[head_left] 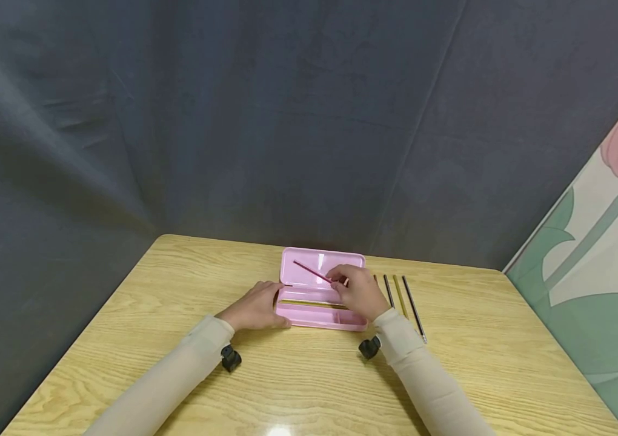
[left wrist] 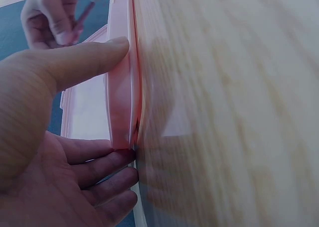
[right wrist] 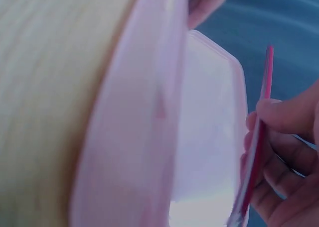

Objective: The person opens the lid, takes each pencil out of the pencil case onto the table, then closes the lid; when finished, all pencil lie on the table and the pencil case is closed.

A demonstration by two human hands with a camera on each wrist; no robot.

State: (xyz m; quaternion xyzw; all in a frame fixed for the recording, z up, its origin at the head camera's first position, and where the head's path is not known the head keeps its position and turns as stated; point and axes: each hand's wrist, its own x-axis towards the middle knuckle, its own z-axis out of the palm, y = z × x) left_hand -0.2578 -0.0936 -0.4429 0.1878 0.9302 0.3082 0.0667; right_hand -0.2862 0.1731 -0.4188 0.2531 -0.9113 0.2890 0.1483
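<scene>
An opened pink pencil case (head_left: pixel 314 316) lies on the table with its lid (head_left: pixel 309 257) laid back. My left hand (head_left: pixel 257 307) grips the case's left end. In the left wrist view, the thumb (left wrist: pixel 92 60) presses the front wall and the fingers (left wrist: pixel 107 165) are at the end of it. My right hand (head_left: pixel 358 290) holds a red pencil (head_left: pixel 309 269) slantwise over the lid. The right wrist view shows this red pencil (right wrist: pixel 260 132) between thumb and fingers. A yellow pencil (head_left: pixel 309 303) lies lengthwise in the case, its right end hidden by my right hand.
Right of the case several pencils lie side by side on the wooden table (head_left: pixel 298 387), among them a yellow pencil (head_left: pixel 400 297) and a black pencil (head_left: pixel 414 307). My right forearm partly covers them. A dark curtain (head_left: pixel 287 121) hangs behind the table.
</scene>
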